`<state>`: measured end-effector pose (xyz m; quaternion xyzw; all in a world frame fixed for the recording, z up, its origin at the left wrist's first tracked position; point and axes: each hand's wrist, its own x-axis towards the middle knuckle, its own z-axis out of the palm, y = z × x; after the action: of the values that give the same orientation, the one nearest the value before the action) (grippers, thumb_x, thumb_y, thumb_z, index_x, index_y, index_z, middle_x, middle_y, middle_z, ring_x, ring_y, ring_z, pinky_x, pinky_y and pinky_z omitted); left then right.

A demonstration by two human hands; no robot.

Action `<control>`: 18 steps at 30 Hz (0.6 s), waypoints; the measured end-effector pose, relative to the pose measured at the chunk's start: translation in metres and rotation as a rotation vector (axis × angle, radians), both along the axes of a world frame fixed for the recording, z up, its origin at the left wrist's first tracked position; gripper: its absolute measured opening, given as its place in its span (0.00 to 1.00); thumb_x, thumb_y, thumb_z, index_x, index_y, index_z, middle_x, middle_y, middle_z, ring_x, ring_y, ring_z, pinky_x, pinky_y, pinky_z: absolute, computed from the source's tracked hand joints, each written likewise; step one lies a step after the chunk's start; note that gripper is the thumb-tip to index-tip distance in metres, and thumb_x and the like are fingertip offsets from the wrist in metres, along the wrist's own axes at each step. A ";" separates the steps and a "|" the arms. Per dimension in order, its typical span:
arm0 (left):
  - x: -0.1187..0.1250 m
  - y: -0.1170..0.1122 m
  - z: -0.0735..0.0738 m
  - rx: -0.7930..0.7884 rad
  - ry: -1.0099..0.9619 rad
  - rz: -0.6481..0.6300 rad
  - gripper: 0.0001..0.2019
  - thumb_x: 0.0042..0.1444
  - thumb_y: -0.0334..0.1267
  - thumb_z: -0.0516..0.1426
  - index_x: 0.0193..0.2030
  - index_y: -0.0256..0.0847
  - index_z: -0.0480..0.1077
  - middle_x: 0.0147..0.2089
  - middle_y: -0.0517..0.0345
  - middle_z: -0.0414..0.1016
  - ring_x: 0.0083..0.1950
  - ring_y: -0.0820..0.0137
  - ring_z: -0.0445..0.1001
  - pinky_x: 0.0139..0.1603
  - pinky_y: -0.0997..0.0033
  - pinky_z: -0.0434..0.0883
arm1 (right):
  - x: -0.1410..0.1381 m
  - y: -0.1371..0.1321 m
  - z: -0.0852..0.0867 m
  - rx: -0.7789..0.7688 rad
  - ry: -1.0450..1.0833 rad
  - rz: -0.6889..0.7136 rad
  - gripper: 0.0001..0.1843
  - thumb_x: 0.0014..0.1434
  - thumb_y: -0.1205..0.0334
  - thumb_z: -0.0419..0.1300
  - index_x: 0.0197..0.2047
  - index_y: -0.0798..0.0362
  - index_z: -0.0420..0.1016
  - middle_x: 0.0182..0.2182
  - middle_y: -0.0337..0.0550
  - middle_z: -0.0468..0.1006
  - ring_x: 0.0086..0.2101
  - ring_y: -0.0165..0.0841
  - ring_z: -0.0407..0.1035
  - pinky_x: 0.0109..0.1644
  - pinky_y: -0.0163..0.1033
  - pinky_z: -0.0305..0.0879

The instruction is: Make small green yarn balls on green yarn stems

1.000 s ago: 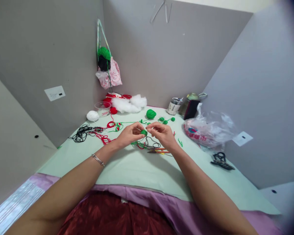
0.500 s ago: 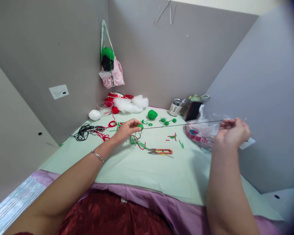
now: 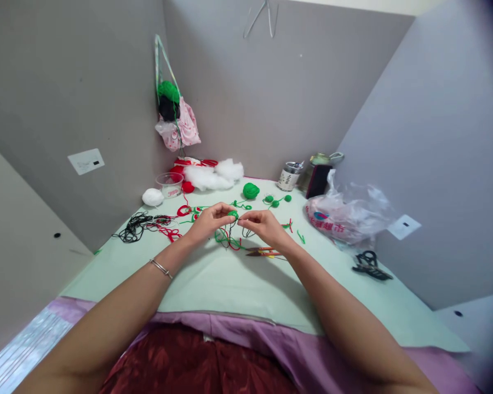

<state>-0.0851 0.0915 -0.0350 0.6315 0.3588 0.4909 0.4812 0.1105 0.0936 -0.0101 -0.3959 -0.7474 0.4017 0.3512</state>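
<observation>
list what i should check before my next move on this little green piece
1. left hand pinches the green piece: ok
2. right hand is pinched shut beside the piece: ok; needle in it: cannot tell
3. black thread hangs slack under the hands, free of knots: cannot tell
4. snips lie on the cloth by the right wrist, likely in reach: ok
5. work spot free of snags: not ok, red and green scraps lie right under the hands and might catch the thread
</observation>
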 end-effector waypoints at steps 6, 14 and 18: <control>-0.003 0.004 -0.004 -0.045 -0.072 -0.032 0.14 0.49 0.42 0.63 0.42 0.39 0.74 0.40 0.55 0.75 0.42 0.68 0.72 0.49 0.64 0.67 | 0.058 0.023 0.027 -0.012 0.530 -0.237 0.13 0.49 0.51 0.66 0.31 0.51 0.70 0.18 0.30 0.55 0.19 0.24 0.43 0.22 0.34 0.41; -0.004 0.002 0.000 -0.158 -0.216 -0.100 0.14 0.50 0.40 0.64 0.43 0.40 0.74 0.42 0.56 0.74 0.43 0.70 0.72 0.54 0.63 0.67 | 0.090 0.022 0.045 -0.007 0.587 -0.283 0.12 0.53 0.54 0.64 0.36 0.51 0.70 0.18 0.29 0.52 0.19 0.24 0.43 0.22 0.35 0.42; -0.007 0.004 0.001 -0.219 -0.281 -0.148 0.16 0.50 0.41 0.64 0.45 0.40 0.73 0.45 0.53 0.75 0.45 0.67 0.74 0.57 0.59 0.67 | 0.067 0.012 0.039 -0.005 0.263 -0.185 0.13 0.53 0.60 0.62 0.41 0.54 0.70 0.24 0.35 0.68 0.24 0.26 0.62 0.27 0.33 0.56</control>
<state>-0.0916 0.0952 -0.0344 0.5253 0.2917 0.4955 0.6273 0.1776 0.1058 0.0287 -0.4080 -0.6541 0.4179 0.4807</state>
